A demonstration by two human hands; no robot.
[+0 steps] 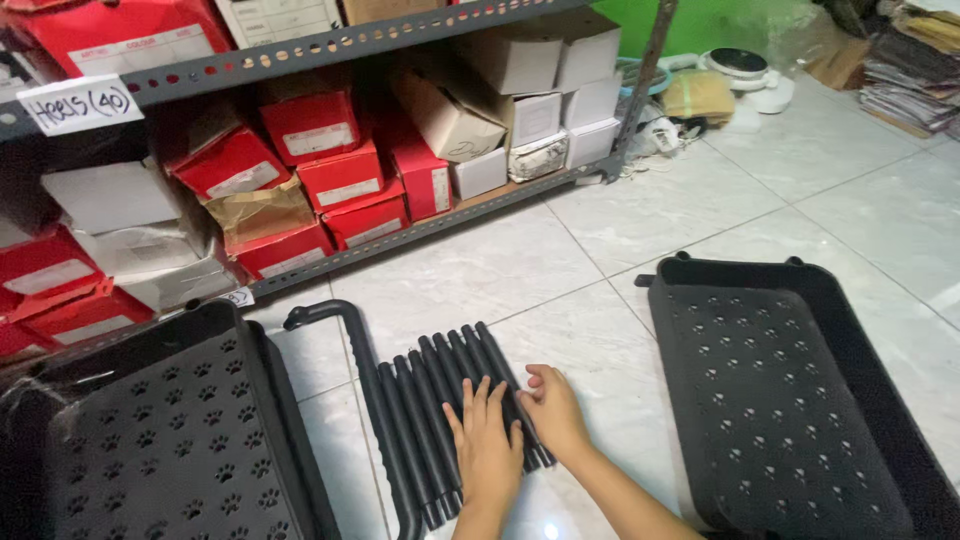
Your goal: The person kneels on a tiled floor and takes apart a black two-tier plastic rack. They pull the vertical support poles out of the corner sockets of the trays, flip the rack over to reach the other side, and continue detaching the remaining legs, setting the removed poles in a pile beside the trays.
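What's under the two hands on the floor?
Under the left hand and right hand lies a row of black tubes, side by side on the white tile floor. The hands cover the tubes' middle parts, so those stretches are hidden.

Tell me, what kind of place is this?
Probably a shoe shop's stockroom: a metal shelf packed with red shoe boxes and white boxes, above a tiled floor where both hands press on black tubes.

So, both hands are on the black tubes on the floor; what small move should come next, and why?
Probably close the right hand around one outer tube. Both hands lie flat and open on the row of black tubes, the left hand in its middle, so nothing is gripped, and the tubes lie tight together.
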